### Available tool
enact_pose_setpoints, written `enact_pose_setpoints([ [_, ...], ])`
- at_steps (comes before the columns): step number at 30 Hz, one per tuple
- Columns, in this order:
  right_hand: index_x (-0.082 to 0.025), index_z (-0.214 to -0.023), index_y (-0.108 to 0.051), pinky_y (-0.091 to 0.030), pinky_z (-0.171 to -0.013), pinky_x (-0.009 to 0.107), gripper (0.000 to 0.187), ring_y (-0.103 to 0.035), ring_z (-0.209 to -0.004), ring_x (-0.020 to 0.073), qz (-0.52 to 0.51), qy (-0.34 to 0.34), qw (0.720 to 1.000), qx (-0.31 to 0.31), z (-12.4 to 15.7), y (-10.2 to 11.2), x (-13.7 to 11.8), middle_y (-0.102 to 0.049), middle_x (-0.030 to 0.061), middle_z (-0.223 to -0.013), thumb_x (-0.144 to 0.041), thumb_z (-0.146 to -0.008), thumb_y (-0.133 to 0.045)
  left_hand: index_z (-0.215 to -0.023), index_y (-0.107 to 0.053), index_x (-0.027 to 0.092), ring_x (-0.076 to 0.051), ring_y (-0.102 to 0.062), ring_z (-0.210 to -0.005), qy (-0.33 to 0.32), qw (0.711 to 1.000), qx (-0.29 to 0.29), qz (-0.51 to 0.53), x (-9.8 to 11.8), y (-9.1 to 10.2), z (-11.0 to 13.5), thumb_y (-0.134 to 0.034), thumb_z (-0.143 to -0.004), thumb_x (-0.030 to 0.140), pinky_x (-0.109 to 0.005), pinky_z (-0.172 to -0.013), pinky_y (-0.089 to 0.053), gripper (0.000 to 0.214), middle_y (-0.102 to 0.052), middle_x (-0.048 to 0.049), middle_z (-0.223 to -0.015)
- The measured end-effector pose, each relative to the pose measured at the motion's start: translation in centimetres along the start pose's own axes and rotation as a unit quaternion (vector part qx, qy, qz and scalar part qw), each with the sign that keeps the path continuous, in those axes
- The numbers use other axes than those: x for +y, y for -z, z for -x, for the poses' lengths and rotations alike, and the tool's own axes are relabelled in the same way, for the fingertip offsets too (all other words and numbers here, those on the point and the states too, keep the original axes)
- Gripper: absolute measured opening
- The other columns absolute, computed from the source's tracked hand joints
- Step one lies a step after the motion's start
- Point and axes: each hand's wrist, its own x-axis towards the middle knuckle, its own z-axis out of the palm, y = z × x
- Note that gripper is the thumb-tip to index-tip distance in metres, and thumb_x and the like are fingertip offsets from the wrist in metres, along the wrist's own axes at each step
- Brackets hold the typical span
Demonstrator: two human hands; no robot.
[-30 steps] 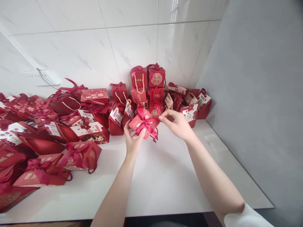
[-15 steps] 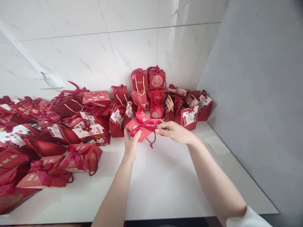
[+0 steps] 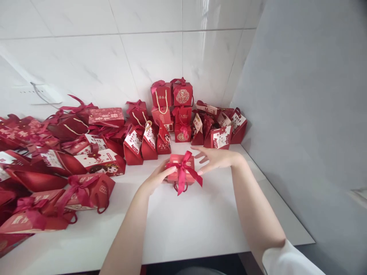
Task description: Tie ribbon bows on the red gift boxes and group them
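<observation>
A small red gift box (image 3: 187, 160) with a dark pink ribbon bow on top is on or just above the white table (image 3: 189, 225) in front of me. My left hand (image 3: 158, 178) grips its left side, thumb on the top near the bow and fingers partly hidden behind. To the box's right, my right hand (image 3: 214, 158) is open, fingers spread and pointing at the bow, holding nothing. A ribbon tail and a dark red cord handle hang at the box's near side.
Stacked red boxes (image 3: 182, 94) stand against the tiled wall, with red bags (image 3: 221, 138) to their right. Many more boxes and bags (image 3: 100, 162) crowd the left side. A grey panel (image 3: 298, 114) bounds the right, and a wall socket (image 3: 46, 94) shows at far left.
The gift box has come closer and lower, turning from tilted to level. My right hand has let go of the ribbon and opened. The view has shifted slightly right.
</observation>
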Motion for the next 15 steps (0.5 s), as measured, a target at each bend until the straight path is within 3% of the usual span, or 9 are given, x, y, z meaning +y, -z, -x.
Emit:
enact_pose_setpoints([
  [3,-0.026,-0.153,-0.030,-0.051,-0.100,0.042,0.111,-0.059,-0.121,0.0327,0.058,-0.019,0.998,0.000,-0.3,0.0,0.4,-0.053,0.0135,-0.144,-0.052,-0.061,-0.086,-0.138,-0.054,0.026,-0.033,-0.043,-0.139,-0.029,0.999,-0.012,-0.038,-0.7,1.2,-0.4,-0.043,-0.090,0.069,-0.053,-0.116,-0.033,0.066,-0.050,-0.0083,-0.148],
  [5,-0.027,-0.153,-0.033,-0.051,-0.098,0.042,0.102,-0.059,-0.121,0.0326,0.079,-0.035,0.996,0.035,-0.1,0.1,0.5,-0.054,0.0135,-0.142,-0.051,-0.067,-0.083,-0.141,-0.052,0.026,-0.034,-0.031,-0.146,-0.063,0.995,0.002,-0.073,-1.2,2.1,-0.7,-0.050,-0.086,0.070,-0.054,-0.120,-0.024,0.070,-0.041,-0.0086,-0.155],
  [7,-0.026,-0.152,-0.035,-0.052,-0.095,0.042,0.095,-0.060,-0.119,0.0322,0.089,-0.055,0.993,0.059,0.1,0.3,0.6,-0.056,0.0146,-0.139,-0.053,-0.072,-0.078,-0.145,-0.046,0.028,-0.034,-0.028,-0.147,-0.103,0.990,0.011,-0.092,-1.6,2.4,-1.2,-0.064,-0.081,0.064,-0.052,-0.120,-0.023,0.075,-0.034,-0.0087,-0.159],
  [9,-0.024,-0.147,-0.042,-0.051,-0.096,0.042,0.081,-0.061,-0.117,0.0318,0.101,-0.062,0.989,0.086,0.2,0.4,0.6,-0.058,0.0147,-0.136,-0.057,-0.078,-0.071,-0.141,-0.049,0.026,-0.033,-0.034,-0.144,-0.146,0.985,0.045,-0.083,-1.9,1.9,-1.8,-0.067,-0.081,0.059,-0.048,-0.118,-0.028,0.071,-0.040,-0.0104,-0.155],
  [12,-0.021,-0.138,-0.052,-0.048,-0.100,0.045,0.060,-0.062,-0.115,0.0314,0.124,-0.060,0.984,0.110,0.0,0.3,0.2,-0.063,0.0146,-0.129,-0.055,-0.088,-0.059,-0.124,-0.060,0.019,-0.031,-0.051,-0.131,-0.192,0.970,0.145,-0.040,-2.0,0.0,-2.7,-0.060,-0.086,0.057,-0.045,-0.112,-0.037,0.054,-0.060,-0.0124,-0.134],
  [15,-0.021,-0.141,-0.047,-0.052,-0.094,0.044,0.061,-0.066,-0.107,0.0297,0.101,-0.043,0.991,0.074,-0.4,-0.2,-0.2,-0.066,0.0136,-0.127,-0.047,-0.088,-0.061,-0.122,-0.060,0.019,-0.029,-0.056,-0.125,-0.206,0.970,0.132,-0.005,-2.3,-1.3,-2.9,-0.064,-0.084,0.051,-0.042,-0.108,-0.042,0.049,-0.063,-0.0105,-0.128],
])
